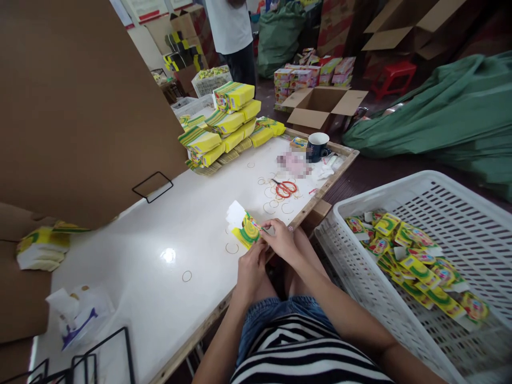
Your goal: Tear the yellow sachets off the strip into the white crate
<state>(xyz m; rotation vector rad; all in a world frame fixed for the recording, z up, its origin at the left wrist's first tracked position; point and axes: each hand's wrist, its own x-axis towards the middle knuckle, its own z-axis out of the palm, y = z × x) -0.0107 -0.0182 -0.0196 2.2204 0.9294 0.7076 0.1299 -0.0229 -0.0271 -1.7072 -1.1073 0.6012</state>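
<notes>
A small yellow-and-green printed carton (248,232) with white flaps standing out at its far end is held just over the table's near edge. My left hand (252,264) grips its near end from below, fingers curled. From the right, my right hand (280,237) pinches the carton's side between thumb and fingers. Some fingertips are hidden behind the hands. Several loose rubber bands (232,248) lie around on the white tabletop (152,288). Red-handled scissors (285,188) rest beyond my right hand.
Stacked bundles of flat yellow cartons (230,125) stand at the table's back. A dark mug (318,146) is near the far corner. At right, a white plastic crate (404,184) holds folded cartons. A tissue pack (82,317) lies left. A person (230,29) stands behind.
</notes>
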